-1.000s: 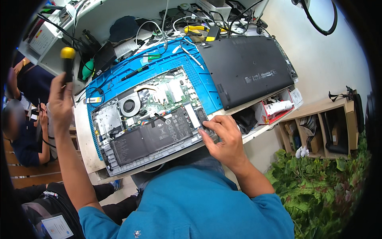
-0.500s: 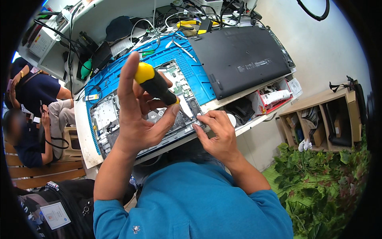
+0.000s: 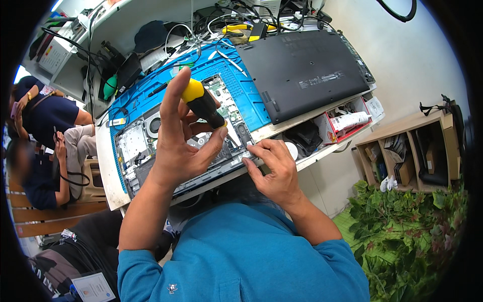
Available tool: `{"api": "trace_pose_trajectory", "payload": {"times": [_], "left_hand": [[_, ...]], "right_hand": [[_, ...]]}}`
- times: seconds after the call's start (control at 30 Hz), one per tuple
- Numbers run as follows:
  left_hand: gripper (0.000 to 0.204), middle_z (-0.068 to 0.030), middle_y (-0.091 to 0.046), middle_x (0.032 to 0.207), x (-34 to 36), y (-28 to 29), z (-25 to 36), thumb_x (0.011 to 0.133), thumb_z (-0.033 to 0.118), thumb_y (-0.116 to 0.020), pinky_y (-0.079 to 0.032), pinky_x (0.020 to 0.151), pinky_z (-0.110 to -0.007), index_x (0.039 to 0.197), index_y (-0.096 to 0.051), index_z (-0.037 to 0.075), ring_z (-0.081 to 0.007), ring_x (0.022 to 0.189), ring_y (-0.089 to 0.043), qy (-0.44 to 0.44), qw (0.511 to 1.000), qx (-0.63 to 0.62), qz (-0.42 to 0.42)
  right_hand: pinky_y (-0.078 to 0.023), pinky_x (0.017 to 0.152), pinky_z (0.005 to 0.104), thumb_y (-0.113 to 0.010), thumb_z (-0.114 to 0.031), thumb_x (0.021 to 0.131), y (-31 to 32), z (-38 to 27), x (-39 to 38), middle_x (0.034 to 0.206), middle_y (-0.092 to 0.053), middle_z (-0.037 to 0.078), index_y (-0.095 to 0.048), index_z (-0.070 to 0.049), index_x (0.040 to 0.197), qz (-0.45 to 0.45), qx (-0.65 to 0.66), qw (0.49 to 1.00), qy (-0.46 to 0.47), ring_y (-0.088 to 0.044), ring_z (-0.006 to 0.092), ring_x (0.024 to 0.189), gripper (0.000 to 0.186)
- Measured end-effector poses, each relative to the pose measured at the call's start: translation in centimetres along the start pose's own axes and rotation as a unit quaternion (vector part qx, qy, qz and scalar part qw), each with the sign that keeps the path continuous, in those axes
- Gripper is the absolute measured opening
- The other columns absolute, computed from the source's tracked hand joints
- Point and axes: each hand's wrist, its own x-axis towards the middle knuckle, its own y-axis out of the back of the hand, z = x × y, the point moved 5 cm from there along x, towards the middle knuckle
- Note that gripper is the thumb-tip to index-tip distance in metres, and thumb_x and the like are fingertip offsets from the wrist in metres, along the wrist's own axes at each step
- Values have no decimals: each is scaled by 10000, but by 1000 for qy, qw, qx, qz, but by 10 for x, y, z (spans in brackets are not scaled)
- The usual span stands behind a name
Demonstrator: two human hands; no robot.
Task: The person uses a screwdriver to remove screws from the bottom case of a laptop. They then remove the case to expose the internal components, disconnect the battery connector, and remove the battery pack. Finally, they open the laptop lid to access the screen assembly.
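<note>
Yellow-and-black, thick-handled screwdriver (image 3: 204, 104) is in the left hand (image 3: 178, 148): thumb and fingers wrapped round the handle, forefinger sticking up past the yellow cap. Handle leans, likely to aim the shaft down at the board; tip isn't visible. Right hand (image 3: 274, 171) sits at the near right corner of the opened grey laptop base (image 3: 135, 143), thumb and forefinger half curled. Probably steadying the edge; can't tell if it's pinching anything. Laptop lies insides-up on a blue ridged work mat (image 3: 257, 108) by the near edge of the white table (image 3: 111, 176), presumably for reach. Left hand blocks the view of its middle.

Around it: flat black laptop panel (image 3: 302, 70) overlaps the mat's right side, crowding that flank. Tangled cables (image 3: 216, 21) and yellow-handled pliers (image 3: 235, 27) clutter the back. Green rubber blower bulb (image 3: 109, 86) at left; open red carton (image 3: 331, 130) with a white tube (image 3: 349, 122) below the panel.
</note>
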Motion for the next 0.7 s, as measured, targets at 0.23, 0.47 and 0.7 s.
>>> {"api": "trace_pose_trajectory", "payload": {"times": [0.23, 0.47, 0.7], "left_hand": [[861, -187, -697, 1411, 10, -4, 14, 883, -119, -847, -681, 964, -357, 1633, -476, 83, -238, 1172, -766, -90, 994, -41, -43], [812, -182, -667, 1454, 20, -7, 27, 879, -8, -928, -653, 1015, -392, 1577, -517, 38, -249, 1256, -733, -110, 992, 46, -44], [833, -117, -742, 1239, 25, -4, 14, 816, 103, -1004, -662, 867, -323, 1524, -569, 49, -175, 1035, -776, -41, 998, -32, 42]], "right_hand": [[-572, 849, 428, -866, -29, 890, 1, 4, 2, 1096, -719, 145, -798, 3, 1161, -15, 32, 999, -2, -691, 327, 966, 281], [-585, 836, 380, -854, -72, 941, 39, -11, 52, 1185, -705, 178, -771, -27, 1282, 57, 72, 996, 19, -717, 299, 957, 354], [-610, 918, 364, -899, -135, 913, 55, -85, 135, 1238, -755, 155, -736, -27, 1407, 42, 86, 967, 237, -744, 252, 1098, 531]]}}
